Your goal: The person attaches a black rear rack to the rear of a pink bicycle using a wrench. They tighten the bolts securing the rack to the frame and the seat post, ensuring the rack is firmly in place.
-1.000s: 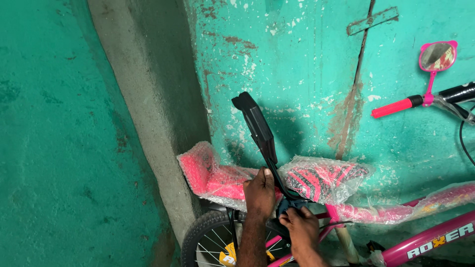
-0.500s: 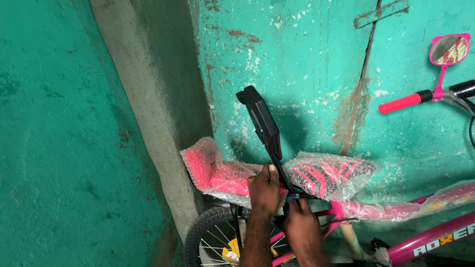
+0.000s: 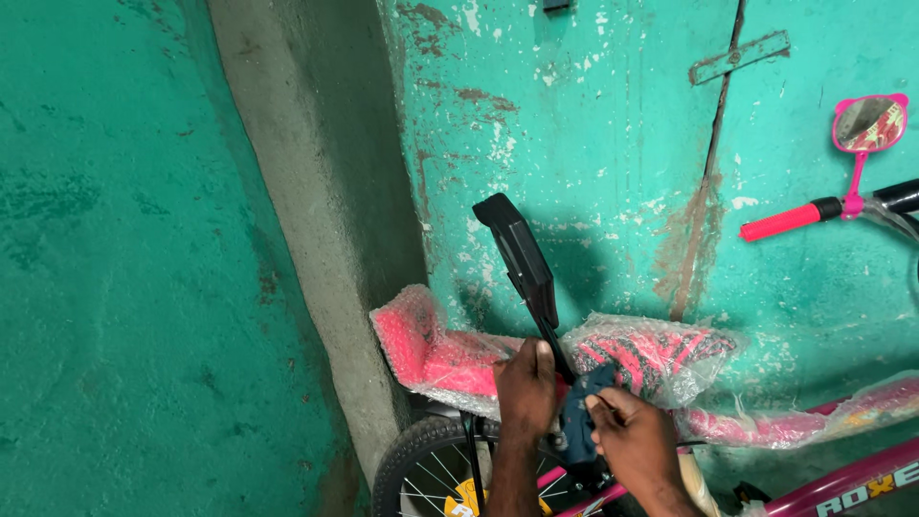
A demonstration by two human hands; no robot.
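Low centre of the frame: the left hand (image 3: 528,393) is closed around the thin lower stem of a black mudguard (image 3: 522,263), just where the stem meets the pink bicycle seat (image 3: 651,359). The right hand (image 3: 637,440) sits just beside it, lower and to the right, with thumb and fingers pinched on a dark blue-grey bracket piece (image 3: 579,416) at the foot of the stem. What fastener lies under the fingers cannot be made out.

The mudguard rises from the hands, tilted toward the upper left, its broad curved end free in front of the peeling teal wall (image 3: 593,124). It reads as moulded plastic on a slim strut: light, fairly stiff, but likely to flex or twist if pulled by the wide end. The sound hold is low on the strut near the mount, as the left hand has it.

The seat is wrapped in bubble film, which looks soft and slippery; a poor surface to brace against. Film also covers the pink frame tube (image 3: 842,483) at lower right.

Below the hands, the spoked rear wheel (image 3: 431,474) shows at the bottom edge. At the far right, a pink handlebar grip (image 3: 785,222) and a pink-framed mirror (image 3: 869,123) stand well apart from the hands. A grey concrete pillar (image 3: 316,220) runs down left of centre.
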